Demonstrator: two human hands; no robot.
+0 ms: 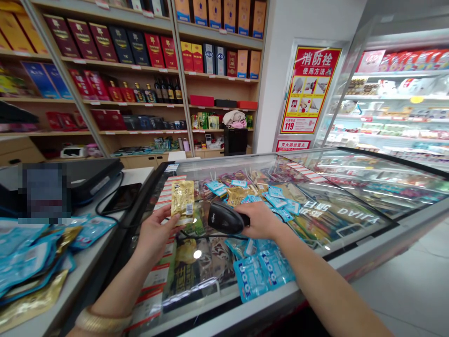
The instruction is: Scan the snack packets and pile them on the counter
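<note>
Observed both hands occupied and narrowed around their loads. Pinched a gold packet (pixel 183 187) upright in the left hand (pixel 152 234), thumb across the lower front and fingers behind. Judged this edge grip useful for leaving the barcode (pixel 189 209), low on the printed face, uncovered. Gripped a black barcode scanner (pixel 224 219) by its handle in the right hand (pixel 261 220), nose aimed leftward at the packet, near but apart from it. Inferred from this facing arrangement a clear line between scanner nose and barcode. Traced a black cable (pixel 233 238) below the scanner, over the freezer's glass lid. Located both hands above that chest freezer (pixel 351 269), apparently for use of its flat lid as a work surface. Recorded blue packets (pixel 249 278) nearest the body, by the front rim, and scattered packets (pixel 277 192) in blue and gold beyond the scanner. Noted on the left tabletop (pixel 89 267) a loose, overlapping pile of packets (pixel 26 255), within easy reach of the left hand, plus a dark phone (pixel 122 199) farther back. Logged boxed goods (pixel 152 49) on shelves behind, and a red notice (pixel 310 89) on the wall to the right.
</note>
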